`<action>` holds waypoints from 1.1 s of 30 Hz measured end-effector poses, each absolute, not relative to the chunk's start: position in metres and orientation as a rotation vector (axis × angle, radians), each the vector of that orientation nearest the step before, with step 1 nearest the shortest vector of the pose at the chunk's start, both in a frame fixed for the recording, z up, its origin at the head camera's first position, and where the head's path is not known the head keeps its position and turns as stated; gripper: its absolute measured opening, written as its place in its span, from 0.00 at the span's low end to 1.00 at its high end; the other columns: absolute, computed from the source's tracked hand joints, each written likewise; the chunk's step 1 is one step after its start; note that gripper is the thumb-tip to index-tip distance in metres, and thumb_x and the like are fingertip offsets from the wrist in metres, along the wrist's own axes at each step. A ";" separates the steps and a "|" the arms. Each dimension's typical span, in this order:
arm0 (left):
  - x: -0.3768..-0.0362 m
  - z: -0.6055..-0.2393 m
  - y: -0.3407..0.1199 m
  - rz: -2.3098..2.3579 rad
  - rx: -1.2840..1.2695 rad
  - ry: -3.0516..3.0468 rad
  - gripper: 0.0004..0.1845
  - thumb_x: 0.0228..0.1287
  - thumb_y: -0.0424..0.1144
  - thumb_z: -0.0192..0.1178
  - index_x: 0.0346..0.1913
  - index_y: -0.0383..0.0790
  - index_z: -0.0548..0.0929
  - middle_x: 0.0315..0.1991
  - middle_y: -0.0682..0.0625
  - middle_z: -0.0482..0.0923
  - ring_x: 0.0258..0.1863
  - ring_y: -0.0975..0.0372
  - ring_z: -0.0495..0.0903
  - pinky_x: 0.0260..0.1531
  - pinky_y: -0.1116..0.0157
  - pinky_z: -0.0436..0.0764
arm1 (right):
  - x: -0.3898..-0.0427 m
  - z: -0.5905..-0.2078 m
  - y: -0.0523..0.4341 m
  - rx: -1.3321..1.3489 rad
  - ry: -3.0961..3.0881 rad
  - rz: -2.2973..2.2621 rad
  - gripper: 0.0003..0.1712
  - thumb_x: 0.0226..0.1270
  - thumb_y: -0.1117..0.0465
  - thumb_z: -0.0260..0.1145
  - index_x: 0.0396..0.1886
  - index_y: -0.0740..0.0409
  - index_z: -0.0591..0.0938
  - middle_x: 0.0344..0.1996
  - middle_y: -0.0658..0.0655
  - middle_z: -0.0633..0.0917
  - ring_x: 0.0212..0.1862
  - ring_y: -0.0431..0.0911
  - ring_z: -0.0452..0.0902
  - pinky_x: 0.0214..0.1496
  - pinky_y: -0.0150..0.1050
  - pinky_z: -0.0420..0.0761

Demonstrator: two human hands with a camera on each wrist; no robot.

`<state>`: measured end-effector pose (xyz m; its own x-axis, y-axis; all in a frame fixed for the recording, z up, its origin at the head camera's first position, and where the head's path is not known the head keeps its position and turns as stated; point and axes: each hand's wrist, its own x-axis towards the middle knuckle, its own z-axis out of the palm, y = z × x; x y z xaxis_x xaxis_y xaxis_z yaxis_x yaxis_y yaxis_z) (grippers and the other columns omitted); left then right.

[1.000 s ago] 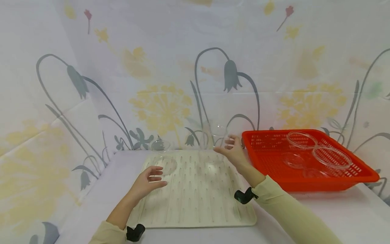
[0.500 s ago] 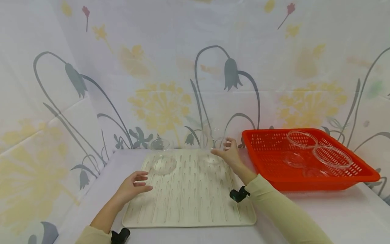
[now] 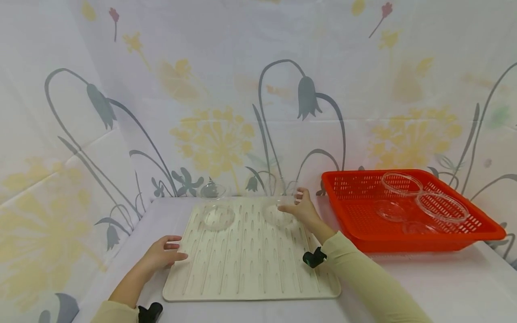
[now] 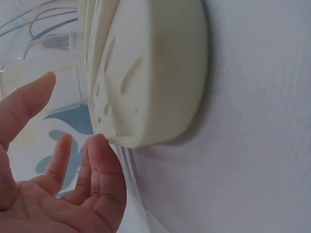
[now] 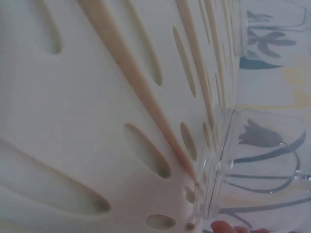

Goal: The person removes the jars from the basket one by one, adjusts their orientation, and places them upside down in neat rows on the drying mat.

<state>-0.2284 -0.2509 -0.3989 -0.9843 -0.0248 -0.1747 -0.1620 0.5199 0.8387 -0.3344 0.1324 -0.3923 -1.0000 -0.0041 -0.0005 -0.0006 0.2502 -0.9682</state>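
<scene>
Clear container [image 5: 267, 167] | right fingers [image 5: 223, 227] curved round it | left fingers [image 4: 109, 172] spread, empty | red basket [image 3: 404, 245]: clear vessels [image 3: 442, 207]

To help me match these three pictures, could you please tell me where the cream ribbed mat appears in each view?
Head: the cream ribbed mat lies in the lower middle, left of the red basket.
Left wrist: the mat is at the top centre, a rounded corner showing.
Right wrist: the mat fills the left and middle.
Shared landmark: the floral backdrop beyond the mat.
</scene>
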 end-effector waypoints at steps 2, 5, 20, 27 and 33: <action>-0.228 -0.399 -0.253 1.449 -0.185 2.597 0.37 0.51 0.34 0.69 0.62 0.27 0.63 0.54 0.30 0.67 0.46 0.49 0.75 0.38 0.59 0.79 | -0.335 -0.392 0.133 -0.032 2.477 -1.899 0.54 0.51 0.62 0.73 0.69 0.61 0.48 0.65 0.67 0.58 0.65 0.61 0.56 0.63 0.57 0.61; -0.228 -0.400 -0.257 1.447 -0.189 2.568 0.36 0.51 0.32 0.68 0.61 0.24 0.63 0.51 0.30 0.69 0.44 0.52 0.76 0.38 0.59 0.79 | -0.333 -0.391 0.134 -0.050 2.470 -1.868 0.53 0.53 0.64 0.72 0.70 0.62 0.47 0.65 0.68 0.57 0.66 0.62 0.55 0.63 0.57 0.61; -0.232 -0.409 -0.269 1.457 -0.196 2.459 0.32 0.48 0.21 0.64 0.59 0.21 0.66 0.42 0.41 0.75 0.32 0.59 0.78 0.32 0.62 0.81 | -0.312 -0.357 0.153 -0.027 2.480 -1.818 0.45 0.58 0.64 0.68 0.69 0.60 0.52 0.65 0.69 0.61 0.64 0.62 0.58 0.61 0.57 0.64; -0.232 -0.408 -0.271 1.448 -0.194 2.468 0.32 0.48 0.21 0.65 0.59 0.21 0.66 0.42 0.41 0.74 0.31 0.59 0.77 0.31 0.62 0.81 | -0.306 -0.335 0.167 -0.061 2.551 -1.743 0.44 0.59 0.60 0.68 0.69 0.60 0.54 0.63 0.68 0.65 0.61 0.62 0.64 0.59 0.56 0.68; -0.232 -0.409 -0.271 1.442 -0.191 2.475 0.32 0.48 0.21 0.65 0.58 0.22 0.67 0.41 0.41 0.74 0.30 0.60 0.77 0.30 0.62 0.81 | -0.303 -0.322 0.182 -0.064 2.521 -1.781 0.45 0.60 0.59 0.67 0.70 0.59 0.52 0.63 0.68 0.63 0.61 0.61 0.61 0.62 0.56 0.63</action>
